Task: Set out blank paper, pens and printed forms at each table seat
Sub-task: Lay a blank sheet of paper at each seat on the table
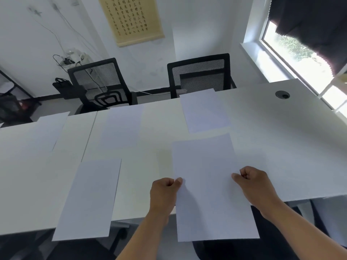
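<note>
both hands on one blank sheet (pixel 210 184), lower centre-right of frame. left hand (pixel 165 192) pinches its left edge, thumb on top; right hand (pixel 255 184) pinches the right edge the same way, other fingers curled. the sheet sits between the hands, its far part over the white table (pixel 281 137), its near part past the table's near edge. four more sheets on the table: lower left (pixel 90 199), overhanging the near edge; far left (pixel 50 132); centre (pixel 122 128); upper centre-right (pixel 204 111). two black mesh chairs (pixel 199 76) behind the table.
</note>
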Motion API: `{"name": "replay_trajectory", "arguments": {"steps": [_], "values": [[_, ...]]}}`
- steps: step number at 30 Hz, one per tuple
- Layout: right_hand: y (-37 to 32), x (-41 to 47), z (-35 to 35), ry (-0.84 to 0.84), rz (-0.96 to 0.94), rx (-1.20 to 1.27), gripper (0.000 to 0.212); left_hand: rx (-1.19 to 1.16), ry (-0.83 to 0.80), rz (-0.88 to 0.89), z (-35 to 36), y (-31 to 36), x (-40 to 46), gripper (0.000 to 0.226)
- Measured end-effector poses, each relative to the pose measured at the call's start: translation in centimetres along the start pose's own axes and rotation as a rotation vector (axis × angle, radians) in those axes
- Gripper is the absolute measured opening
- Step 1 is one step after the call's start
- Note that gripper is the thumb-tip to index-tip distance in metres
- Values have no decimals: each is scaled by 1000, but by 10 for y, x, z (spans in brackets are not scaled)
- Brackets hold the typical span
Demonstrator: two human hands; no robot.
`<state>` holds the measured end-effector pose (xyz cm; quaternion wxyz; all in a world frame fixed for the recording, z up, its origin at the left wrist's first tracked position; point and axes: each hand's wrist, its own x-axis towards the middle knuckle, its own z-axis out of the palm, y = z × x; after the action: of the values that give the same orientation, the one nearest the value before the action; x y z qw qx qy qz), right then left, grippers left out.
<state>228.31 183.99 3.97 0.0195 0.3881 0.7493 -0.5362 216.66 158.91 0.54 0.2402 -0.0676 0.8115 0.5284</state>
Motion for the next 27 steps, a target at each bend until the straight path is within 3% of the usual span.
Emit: {"name": "replay_trajectory", "arguments": {"steps": [10,27], "values": [[25,44,-15,45,48,-101,42,172,-15,-21,42,2,29,43],[47,87,-12,114,9,-410,31,585,73,-7,75,9,54,50]]}}
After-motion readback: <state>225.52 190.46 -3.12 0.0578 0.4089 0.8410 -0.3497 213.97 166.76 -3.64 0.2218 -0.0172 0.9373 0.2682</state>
